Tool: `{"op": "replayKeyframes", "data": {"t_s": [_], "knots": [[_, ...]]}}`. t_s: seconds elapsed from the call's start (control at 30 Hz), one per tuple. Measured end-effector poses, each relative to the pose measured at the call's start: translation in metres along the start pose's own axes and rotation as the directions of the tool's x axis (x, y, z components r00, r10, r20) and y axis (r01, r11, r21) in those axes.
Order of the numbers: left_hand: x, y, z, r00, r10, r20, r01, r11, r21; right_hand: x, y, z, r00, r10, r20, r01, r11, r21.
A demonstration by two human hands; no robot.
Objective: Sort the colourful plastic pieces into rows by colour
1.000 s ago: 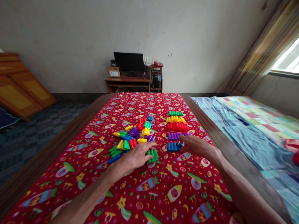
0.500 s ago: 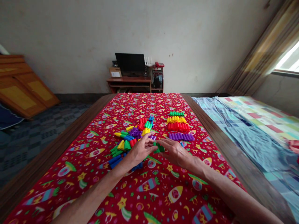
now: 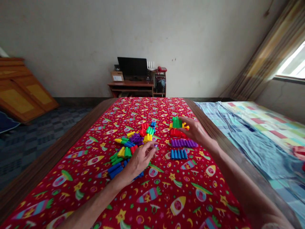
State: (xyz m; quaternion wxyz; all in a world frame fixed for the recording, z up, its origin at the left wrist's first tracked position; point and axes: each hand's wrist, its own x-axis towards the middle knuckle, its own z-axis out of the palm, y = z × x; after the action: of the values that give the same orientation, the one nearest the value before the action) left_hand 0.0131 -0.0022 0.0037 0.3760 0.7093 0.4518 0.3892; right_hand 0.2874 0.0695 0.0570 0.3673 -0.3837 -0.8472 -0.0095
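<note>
My right hand (image 3: 194, 128) is closed on a green ribbed block (image 3: 177, 122), held over the yellow row at the right. The red row (image 3: 177, 133) shows partly below my fingers. Nearer lie a purple row (image 3: 183, 143) and a blue row (image 3: 179, 154) of tube-shaped pieces. My left hand (image 3: 142, 157) hovers at the right edge of a mixed pile, its fingers loosely curved and apart, nothing visible held. A bit of purple shows behind its fingertips. In the pile are purple pieces (image 3: 136, 139), yellow pieces (image 3: 148, 137) and blue pieces (image 3: 115, 171).
A red patterned cloth (image 3: 152, 203) covers the table, with a brown wooden edge (image 3: 238, 159) along the side. Right of it is a bed with a blue sheet (image 3: 240, 140). A desk (image 3: 131, 84) with a monitor (image 3: 132, 67) stands against the far wall.
My right hand has moved away from my left hand, forward and right, carrying the green block to the rows. The blue row, previously mostly covered, now shows. My left hand stays by the pile.
</note>
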Motion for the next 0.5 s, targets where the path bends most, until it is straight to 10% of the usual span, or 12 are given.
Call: {"op": "replayKeyframes", "data": {"t_s": [0.2,0.5], "knots": [[0.001,0.004,-0.001,0.997,0.062,0.05,-0.067,0.993,0.096,0.048,0.117,-0.002,0.928,0.331,0.172,-0.299,0.936,-0.185],[0.004,-0.007,-0.007,0.981,0.193,0.028,-0.193,0.94,0.281,0.063,0.137,0.029,0.845,0.302,0.441,-0.232,0.951,-0.205]]}}
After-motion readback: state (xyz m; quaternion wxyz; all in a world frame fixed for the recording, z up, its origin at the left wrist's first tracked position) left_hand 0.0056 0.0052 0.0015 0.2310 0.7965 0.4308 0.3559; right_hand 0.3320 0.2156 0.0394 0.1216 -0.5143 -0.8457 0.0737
